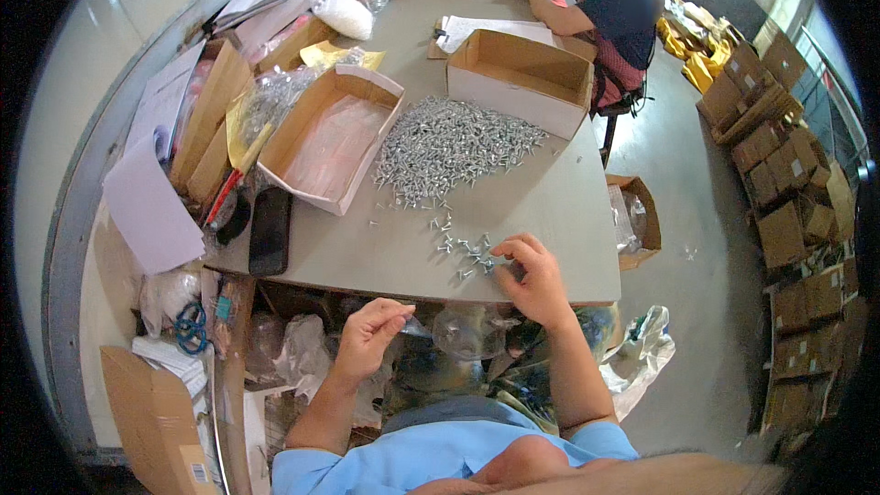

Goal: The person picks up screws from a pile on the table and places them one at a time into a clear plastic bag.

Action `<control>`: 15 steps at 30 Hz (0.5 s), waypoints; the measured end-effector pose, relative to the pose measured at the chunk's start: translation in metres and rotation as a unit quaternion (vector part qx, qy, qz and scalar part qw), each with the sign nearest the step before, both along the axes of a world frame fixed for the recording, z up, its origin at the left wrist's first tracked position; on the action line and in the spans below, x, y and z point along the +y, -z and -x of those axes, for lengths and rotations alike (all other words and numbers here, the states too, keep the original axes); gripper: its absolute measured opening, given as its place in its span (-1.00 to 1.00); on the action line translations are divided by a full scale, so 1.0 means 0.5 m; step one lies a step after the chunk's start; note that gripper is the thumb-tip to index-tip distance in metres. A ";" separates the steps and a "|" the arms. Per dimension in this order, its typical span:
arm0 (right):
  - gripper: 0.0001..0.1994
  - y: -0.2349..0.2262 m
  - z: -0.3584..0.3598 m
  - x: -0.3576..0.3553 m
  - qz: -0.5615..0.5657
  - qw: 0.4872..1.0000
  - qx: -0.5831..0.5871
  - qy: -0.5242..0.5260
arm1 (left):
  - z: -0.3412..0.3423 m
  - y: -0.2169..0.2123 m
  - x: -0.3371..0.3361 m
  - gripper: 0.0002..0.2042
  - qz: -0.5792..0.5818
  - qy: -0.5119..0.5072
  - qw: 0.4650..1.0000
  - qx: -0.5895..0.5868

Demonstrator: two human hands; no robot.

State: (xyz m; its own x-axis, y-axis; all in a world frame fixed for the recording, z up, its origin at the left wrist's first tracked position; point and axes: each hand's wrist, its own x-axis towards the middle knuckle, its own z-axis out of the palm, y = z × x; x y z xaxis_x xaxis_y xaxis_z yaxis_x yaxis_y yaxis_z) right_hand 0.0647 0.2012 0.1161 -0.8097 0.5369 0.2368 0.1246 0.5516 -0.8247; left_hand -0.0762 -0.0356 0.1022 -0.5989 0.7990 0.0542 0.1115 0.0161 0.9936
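Observation:
My left hand (371, 339) is closed in a pinch in front of the table's near edge. A small clear plastic bag (417, 326) shows at its fingertips, partly blurred against the things below. My right hand (533, 282) is over the near part of the table, its fingers curved and apart, with the tips at a small loose group of silvery screws (465, 272). Whether a screw lies under those fingertips is hidden. Farther back, a large heap of the same screws (449, 147) spreads over the grey tabletop (550, 211).
An open carton (522, 92) stands behind the heap; another carton (266, 165), holding clear plastic bags (339, 137), is left of it. A black phone (270, 231) lies near the left edge. Across the table sits a person (610, 9). Stacked cardboard boxes (797, 165) line the right.

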 end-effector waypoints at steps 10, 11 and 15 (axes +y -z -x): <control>-0.74 0.017 0.031 -0.030 -0.165 0.986 -0.017 0.015 | -0.028 0.147 -0.032 -0.87 0.061 -0.061 0.983 -0.162; -0.75 0.016 0.033 -0.030 -0.166 0.986 -0.018 0.019 | -0.033 0.142 -0.029 -0.88 0.049 -0.073 0.979 -0.186; -0.76 0.018 0.036 -0.031 -0.183 0.983 -0.008 0.020 | -0.046 0.131 -0.017 -0.89 0.028 -0.106 0.953 -0.283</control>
State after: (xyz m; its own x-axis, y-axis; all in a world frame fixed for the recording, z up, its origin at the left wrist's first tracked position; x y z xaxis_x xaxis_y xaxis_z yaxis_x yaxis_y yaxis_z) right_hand 0.0467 0.1858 0.1073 -0.7946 0.4499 0.4076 0.1636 0.8053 -0.5699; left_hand -0.0531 -0.0443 0.0367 -0.6670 0.6495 -0.3652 -0.4542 0.0341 0.8902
